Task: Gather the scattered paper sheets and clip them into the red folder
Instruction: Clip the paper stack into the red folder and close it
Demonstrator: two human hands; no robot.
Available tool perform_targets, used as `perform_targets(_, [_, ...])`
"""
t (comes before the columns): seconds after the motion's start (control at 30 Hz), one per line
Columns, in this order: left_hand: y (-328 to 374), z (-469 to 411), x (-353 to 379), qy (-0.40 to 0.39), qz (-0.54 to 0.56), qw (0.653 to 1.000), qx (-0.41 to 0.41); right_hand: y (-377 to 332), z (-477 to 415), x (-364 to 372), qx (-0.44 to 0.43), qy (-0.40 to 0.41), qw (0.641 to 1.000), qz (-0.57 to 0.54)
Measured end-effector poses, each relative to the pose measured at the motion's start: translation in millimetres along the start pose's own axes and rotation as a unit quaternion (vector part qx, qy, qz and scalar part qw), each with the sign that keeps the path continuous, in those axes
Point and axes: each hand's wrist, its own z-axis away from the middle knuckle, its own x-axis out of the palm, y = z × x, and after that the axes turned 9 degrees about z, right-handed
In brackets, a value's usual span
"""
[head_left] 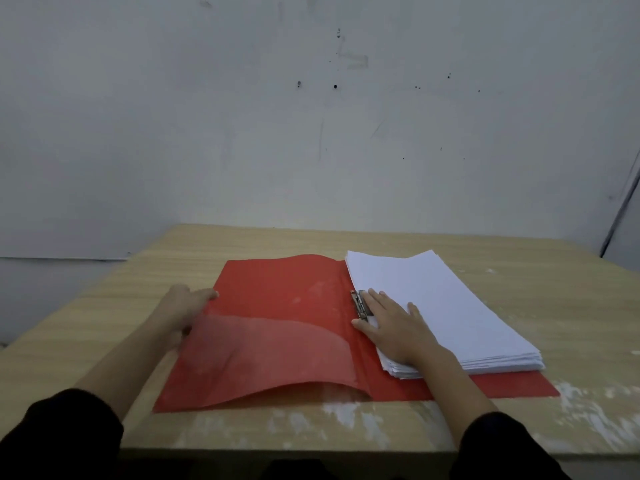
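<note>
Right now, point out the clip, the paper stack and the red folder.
clip (pixel 358 304): head view, its metal bar.
paper stack (pixel 440 296): head view, top sheet.
red folder (pixel 277 306): head view, left cover.

The person wears a plain black top of soft, matte cloth. Its left sleeve (pixel 59 434) shows at seven o'clock and its right sleeve (pixel 502 445) at five. Both end near the elbow, with arms bare to the left hand (pixel 187 306) and right hand (pixel 391 323).
</note>
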Motion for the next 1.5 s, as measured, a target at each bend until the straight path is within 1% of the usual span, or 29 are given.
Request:
perform_targets(0.1, [8, 0, -15, -0.058, 0.051, 0.997, -0.005, -1, 0, -1, 0.003, 0.005, 1.000, -0.002])
perform_targets(0.17, [19, 8, -21, -0.065, 0.044, 0.996, 0.032, -2, 1, -2, 0.005, 0.008, 1.000, -0.013])
perform_targets(0.23, [34, 20, -24, -0.050, 0.068, 0.994, 0.071, -4, 4, -6, 0.004, 0.044, 0.997, -0.069])
perform_targets(0.27, [40, 26, -24, -0.075, 0.121, 0.988, 0.067, -5, 6, -8, 0.002, 0.078, 0.989, -0.126])
perform_targets(0.3, [46, 32, -21, -0.123, 0.188, 0.973, 0.045, -6, 9, -13, 0.003, 0.114, 0.974, -0.194])
perform_targets(0.37, [55, 47, -9, -0.230, 0.315, 0.921, 0.003, -12, 16, -26, 0.016, 0.173, 0.931, -0.320])
perform_targets(0.4, [61, 56, 2, -0.280, 0.359, 0.890, 0.005, -14, 19, -36, 0.021, 0.192, 0.908, -0.371])
perform_targets(0.47, [68, 76, 32, -0.368, 0.378, 0.848, 0.054, -21, 25, -57, 0.010, 0.206, 0.852, -0.481])
perform_targets(0.5, [71, 86, 49, -0.392, 0.352, 0.846, 0.076, -25, 29, -68, -0.005, 0.209, 0.818, -0.537])
perform_targets(0.53, [72, 97, 66, -0.404, 0.311, 0.855, 0.096, -28, 33, -79, -0.021, 0.214, 0.785, -0.581])
perform_targets(0.6, [69, 116, 98, -0.411, 0.172, 0.878, 0.176, -28, 45, -100, -0.055, 0.235, 0.734, -0.635])
perform_targets(0.67, [60, 126, 127, -0.408, 0.038, 0.870, 0.274, -20, 58, -118, -0.077, 0.263, 0.701, -0.658])
perform_targets(0.7, [55, 129, 139, -0.401, -0.007, 0.864, 0.304, -16, 65, -124, -0.081, 0.283, 0.696, -0.655])
perform_targets(0.73, [48, 131, 153, -0.395, -0.048, 0.858, 0.325, -9, 72, -127, -0.070, 0.317, 0.701, -0.635])
perform_targets(0.77, [41, 130, 164, -0.387, -0.097, 0.851, 0.343, -2, 75, -129, -0.035, 0.361, 0.713, -0.601])
perform_targets(0.8, [33, 132, 175, -0.380, -0.153, 0.838, 0.359, 8, 80, -128, 0.021, 0.411, 0.725, -0.553])
perform_targets(0.83, [26, 132, 184, -0.372, -0.206, 0.826, 0.371, 18, 83, -127, 0.084, 0.454, 0.729, -0.506])
perform_targets(0.87, [19, 132, 190, -0.364, -0.253, 0.813, 0.378, 30, 85, -123, 0.147, 0.481, 0.724, -0.472])
perform_targets(0.93, [6, 133, 198, -0.354, -0.321, 0.792, 0.381, 57, 91, -111, 0.245, 0.490, 0.702, -0.456])
perform_targets(0.97, [1, 133, 201, -0.349, -0.347, 0.780, 0.386, 70, 94, -103, 0.284, 0.481, 0.695, -0.453])
perform_targets(1.0, [-2, 133, 202, -0.345, -0.371, 0.769, 0.391, 82, 97, -95, 0.315, 0.467, 0.696, -0.445])
perform_targets(1.03, [-5, 133, 202, -0.342, -0.394, 0.756, 0.396, 92, 99, -85, 0.340, 0.448, 0.706, -0.430])
perform_targets(1.13, [-6, 136, 202, -0.344, -0.457, 0.719, 0.395, 113, 104, -59, 0.403, 0.363, 0.763, -0.353])
perform_targets(1.23, [-3, 142, 199, -0.371, -0.475, 0.711, 0.363, 123, 106, -40, 0.436, 0.232, 0.828, -0.264])
perform_targets(1.3, [0, 144, 197, -0.382, -0.482, 0.705, 0.353, 126, 104, -32, 0.429, 0.180, 0.859, -0.215])
perform_targets(1.4, [2, 145, 197, -0.386, -0.484, 0.703, 0.350, 122, 100, -34, 0.396, 0.150, 0.889, -0.175])
perform_targets(1.5, [3, 146, 196, -0.385, -0.487, 0.700, 0.354, 116, 96, -39, 0.354, 0.092, 0.924, -0.109])
